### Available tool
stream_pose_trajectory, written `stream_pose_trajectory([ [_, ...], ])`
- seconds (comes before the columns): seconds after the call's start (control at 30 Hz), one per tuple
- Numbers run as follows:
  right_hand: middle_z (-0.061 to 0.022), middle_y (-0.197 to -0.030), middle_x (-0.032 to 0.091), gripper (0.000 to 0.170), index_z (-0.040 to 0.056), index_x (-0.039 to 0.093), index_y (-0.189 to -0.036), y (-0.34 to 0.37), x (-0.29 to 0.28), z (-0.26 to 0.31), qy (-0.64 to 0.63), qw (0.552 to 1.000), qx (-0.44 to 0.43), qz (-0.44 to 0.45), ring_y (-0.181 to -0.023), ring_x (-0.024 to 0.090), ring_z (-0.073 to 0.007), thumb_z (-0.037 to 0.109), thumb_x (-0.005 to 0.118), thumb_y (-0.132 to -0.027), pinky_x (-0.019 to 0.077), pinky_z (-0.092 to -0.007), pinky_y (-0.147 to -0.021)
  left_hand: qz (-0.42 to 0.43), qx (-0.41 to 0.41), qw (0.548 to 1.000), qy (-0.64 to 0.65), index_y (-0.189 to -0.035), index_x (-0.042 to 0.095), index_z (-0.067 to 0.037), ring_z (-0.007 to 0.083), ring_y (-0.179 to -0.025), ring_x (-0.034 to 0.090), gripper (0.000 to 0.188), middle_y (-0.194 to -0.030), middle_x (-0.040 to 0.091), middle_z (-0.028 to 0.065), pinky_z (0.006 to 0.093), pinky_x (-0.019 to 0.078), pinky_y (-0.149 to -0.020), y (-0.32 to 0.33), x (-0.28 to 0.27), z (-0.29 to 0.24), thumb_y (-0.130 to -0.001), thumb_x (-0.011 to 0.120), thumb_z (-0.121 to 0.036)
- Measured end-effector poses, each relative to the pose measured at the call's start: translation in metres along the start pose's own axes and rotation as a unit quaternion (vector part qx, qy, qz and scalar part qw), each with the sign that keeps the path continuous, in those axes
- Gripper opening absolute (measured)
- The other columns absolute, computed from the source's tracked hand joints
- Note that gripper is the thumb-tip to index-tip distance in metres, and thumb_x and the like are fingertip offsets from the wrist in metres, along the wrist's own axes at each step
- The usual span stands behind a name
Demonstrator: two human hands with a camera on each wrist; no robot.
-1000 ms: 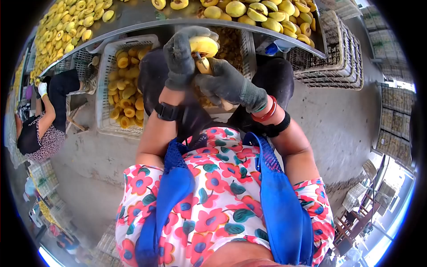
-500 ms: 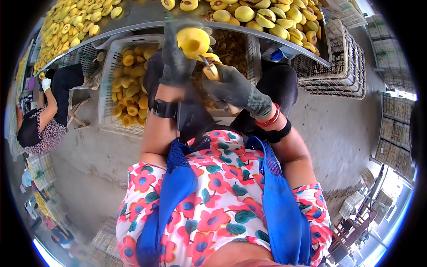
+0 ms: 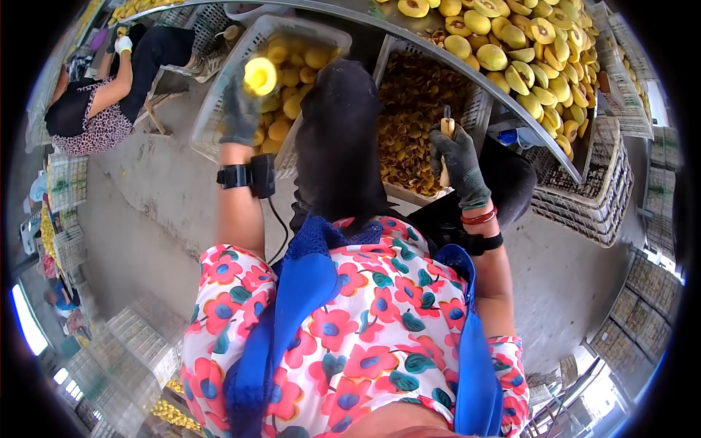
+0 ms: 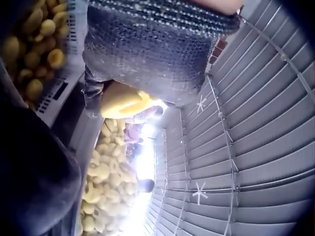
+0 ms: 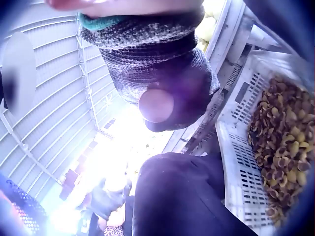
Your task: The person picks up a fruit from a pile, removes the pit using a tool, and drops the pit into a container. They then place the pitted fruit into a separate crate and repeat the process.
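Observation:
My gloved left hand (image 3: 239,115) holds a hollowed yellow peach half (image 3: 261,76) over the crate of pitted peach halves (image 3: 283,130). In the left wrist view the thumb lies along the side of the peach half (image 4: 123,101). My gloved right hand (image 3: 461,164) grips a wooden-handled tool (image 3: 447,128) with a short dark metal tip pointing up. It is beside the right edge of a crate of brown and yellow scraps (image 3: 409,109). In the right wrist view the glove (image 5: 157,73) hides the tool's handle except for its round butt end.
A metal-edged table (image 3: 343,12) carries piled peaches (image 3: 540,62) at the far right. Stacked crates (image 3: 588,190) stand right of my knee. Another person (image 3: 98,95) sits at the left. My dark-trousered knee (image 3: 339,109) rises between the two crates.
My hands have parted: the left has carried the peach half left over the crate, and the right has drawn right with the tool. The head view has turned right.

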State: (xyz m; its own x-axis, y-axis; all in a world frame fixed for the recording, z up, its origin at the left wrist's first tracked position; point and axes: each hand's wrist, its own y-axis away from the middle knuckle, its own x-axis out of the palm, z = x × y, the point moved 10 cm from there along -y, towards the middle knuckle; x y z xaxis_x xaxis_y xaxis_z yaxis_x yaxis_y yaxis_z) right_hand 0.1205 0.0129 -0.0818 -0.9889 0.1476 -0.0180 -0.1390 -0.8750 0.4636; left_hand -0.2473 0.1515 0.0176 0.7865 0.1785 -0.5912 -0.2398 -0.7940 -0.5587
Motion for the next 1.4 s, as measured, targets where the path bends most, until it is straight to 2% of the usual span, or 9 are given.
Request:
stream_pose_trajectory([
  [0.07,-0.0034,-0.062,0.053,0.015,0.003,0.051,-0.095,0.001,0.004,-0.002,0.003,1.0,0.011,0.016,-0.042,0.05,-0.0128,0.015,0.057,-0.088,0.0412,-0.028,-0.037,0.046,0.009,0.992,-0.121,-0.134,0.043,0.002,0.0348,-0.124,0.047,0.047,-0.135,0.049,0.0193,0.0393,0.0381,-0.103,0.044,-0.007,0.069,-0.091,0.051,-0.015],
  [0.17,-0.0038,-0.061,0.052,0.014,0.0029,0.051,-0.091,0.0,0.008,-0.012,0.018,1.0,0.01,0.009,-0.04,0.05,-0.0134,0.015,0.056,-0.088,0.0413,-0.0283,-0.038,0.041,-0.448,0.888,0.095,-0.135,0.042,-0.002,0.0364,-0.124,0.047,0.047,-0.136,0.048,0.0192,0.0396,0.0394,-0.102,0.122,0.013,0.198,-0.092,0.05,-0.017],
  [0.3,-0.0047,-0.06,0.053,0.015,0.0023,0.052,-0.088,-0.001,0.009,-0.017,0.066,0.998,0.017,0.005,-0.042,0.051,-0.0142,0.017,0.057,-0.086,0.0424,-0.0295,-0.039,0.211,-0.381,0.873,-0.221,-0.135,0.044,-0.008,0.04,-0.122,0.047,0.055,-0.131,0.05,0.0243,0.0424,0.0412,-0.099,0.189,0.056,0.24,-0.089,0.056,-0.035],
  [0.47,-0.0059,-0.062,0.056,0.016,0.0024,0.052,-0.089,0.005,0.008,-0.022,0.103,0.993,0.044,-0.026,-0.045,0.054,-0.0135,0.017,0.058,-0.085,0.0431,-0.0307,-0.042,0.254,-0.505,0.824,0.037,-0.12,0.058,-0.007,0.0185,-0.104,0.054,0.032,-0.114,0.061,0.0095,0.0337,0.0432,-0.085,0.361,0.136,0.35,-0.098,0.041,-0.023],
  [0.67,-0.0049,-0.065,0.057,0.015,0.0037,0.053,-0.092,0.009,0.002,-0.037,0.032,0.998,0.038,-0.024,-0.046,0.054,-0.0128,0.015,0.06,-0.085,0.0427,-0.0303,-0.042,0.502,-0.341,0.768,-0.207,-0.129,0.052,-0.007,0.0361,-0.12,0.049,0.043,-0.13,0.053,0.0203,0.0427,0.0389,-0.1,0.273,0.137,0.278,-0.097,0.037,-0.033],
  [0.83,-0.0123,-0.072,0.062,0.025,0.0008,0.053,-0.094,0.001,-0.024,-0.024,0.205,0.96,-0.122,-0.146,-0.062,0.062,-0.024,0.021,0.063,-0.083,0.0494,-0.0383,-0.058,0.043,-0.145,0.976,-0.156,-0.115,0.06,0.001,0.037,-0.11,0.056,0.044,-0.117,0.061,0.0219,0.0413,0.045,-0.093,0.03,0.081,0.157,-0.091,0.055,-0.037],
  [0.97,-0.02,-0.075,0.062,0.025,0.001,0.053,-0.094,0.007,-0.018,0.003,0.226,0.948,-0.129,-0.181,-0.067,0.063,-0.0345,0.022,0.063,-0.083,0.0494,-0.0405,-0.061,0.006,-0.004,1.0,-0.017,-0.125,0.052,-0.002,0.0352,-0.118,0.053,0.046,-0.126,0.057,0.0186,0.0396,0.0424,-0.099,-0.12,0.119,0.035,-0.086,0.062,-0.024],
  [1.3,-0.0232,-0.073,0.06,0.024,0.0018,0.051,-0.092,0.003,-0.017,-0.025,0.183,0.971,-0.071,-0.139,-0.068,0.061,-0.0428,0.019,0.063,-0.081,0.0484,-0.0463,-0.059,0.335,0.086,0.871,-0.348,-0.135,0.046,-0.015,0.0297,-0.121,0.051,0.056,-0.133,0.053,0.0105,0.0428,0.0442,-0.098,-0.219,0.297,0.031,-0.081,0.061,-0.02],
  [1.4,-0.0053,-0.06,0.058,0.016,0.0038,0.053,-0.09,0.013,-0.018,-0.006,0.283,0.918,-0.195,-0.197,-0.047,0.056,-0.013,0.016,0.062,-0.084,0.0436,-0.0293,-0.045,0.353,0.036,0.859,-0.37,-0.13,0.049,-0.013,0.0329,-0.113,0.056,0.052,-0.122,0.059,0.0137,0.0424,0.046,-0.094,-0.219,0.277,0.033,-0.083,0.062,-0.034],
])
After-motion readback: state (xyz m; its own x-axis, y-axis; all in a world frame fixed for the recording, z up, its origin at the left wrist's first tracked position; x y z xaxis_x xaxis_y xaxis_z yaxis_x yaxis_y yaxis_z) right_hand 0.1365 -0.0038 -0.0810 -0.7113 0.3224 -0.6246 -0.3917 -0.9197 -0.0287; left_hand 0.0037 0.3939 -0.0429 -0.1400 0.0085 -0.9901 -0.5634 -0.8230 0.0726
